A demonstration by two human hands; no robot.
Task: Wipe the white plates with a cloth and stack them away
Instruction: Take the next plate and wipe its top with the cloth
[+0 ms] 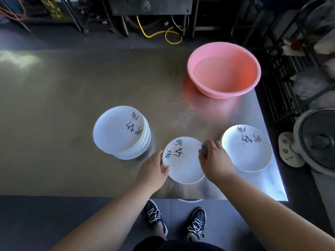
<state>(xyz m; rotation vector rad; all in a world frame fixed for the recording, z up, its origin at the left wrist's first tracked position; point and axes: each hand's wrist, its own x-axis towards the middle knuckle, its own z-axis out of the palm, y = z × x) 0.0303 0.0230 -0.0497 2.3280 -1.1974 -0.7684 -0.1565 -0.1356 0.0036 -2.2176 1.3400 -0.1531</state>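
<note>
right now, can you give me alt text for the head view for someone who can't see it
A person's left hand steadies a white plate on a metal table while the right hand presses a small grey cloth to its rim. A tall plate stack sits to the left, a shorter stack to the right, and a pink basin behind.

Bare steel table (54, 98) lies open across the left and far centre; a tall plate stack (121, 132), pink basin (223, 69) and right plate stack (246, 148) block passage elsewhere.
</note>
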